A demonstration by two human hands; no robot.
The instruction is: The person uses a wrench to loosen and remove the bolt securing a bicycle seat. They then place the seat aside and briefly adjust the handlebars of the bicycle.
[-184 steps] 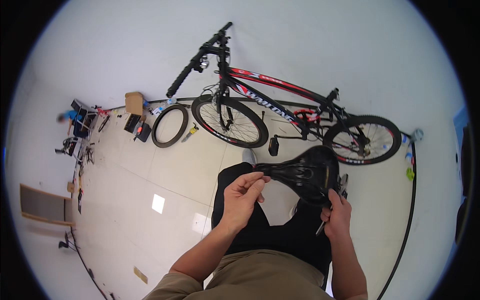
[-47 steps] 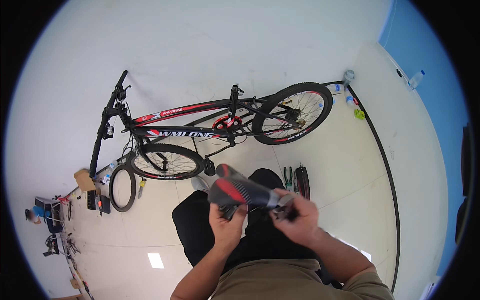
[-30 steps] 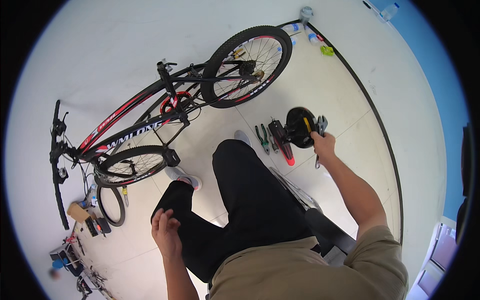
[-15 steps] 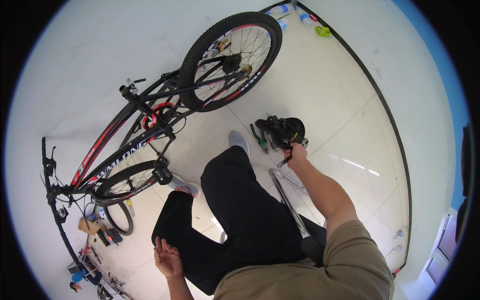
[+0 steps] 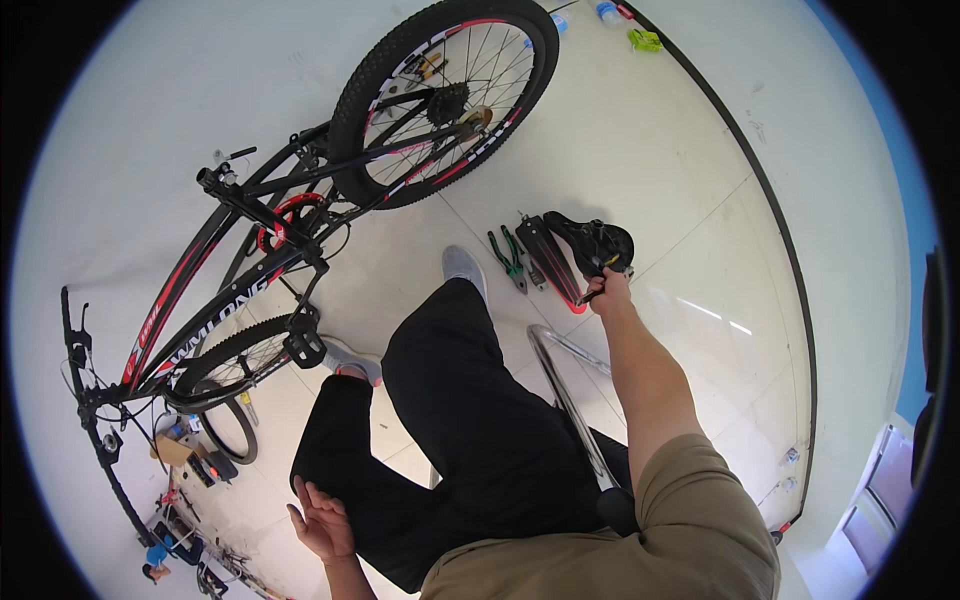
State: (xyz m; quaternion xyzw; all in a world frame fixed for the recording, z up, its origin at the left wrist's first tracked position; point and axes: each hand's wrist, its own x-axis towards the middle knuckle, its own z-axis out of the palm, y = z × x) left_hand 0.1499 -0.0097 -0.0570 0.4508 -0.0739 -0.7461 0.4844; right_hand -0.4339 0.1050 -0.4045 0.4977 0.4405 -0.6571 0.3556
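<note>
My right hand (image 5: 612,292) is closed on a black bicycle saddle (image 5: 592,242), gripping it at the near end, low over the tiles. Whether a seatpost is attached is hidden by my fingers. Just left of the saddle lies a long black tapered piece with a red rim (image 5: 548,255). Beside that are green-handled pliers (image 5: 508,262) and a small metal tool (image 5: 536,272). Over my left thigh, my left hand (image 5: 326,522) holds nothing, its fingers apart.
A black and red mountain bike (image 5: 225,270) without a saddle leans along the left wall. A chrome tubular leg (image 5: 570,400) stands by my right thigh. Boxes and tools (image 5: 190,460) lie at the lower left, and a green packet (image 5: 645,40) at the far wall.
My right hand has moved the saddle slightly right and up, uncovering the red-rimmed tapered piece. My left hand's fingers have spread a little. The view has shifted slightly.
</note>
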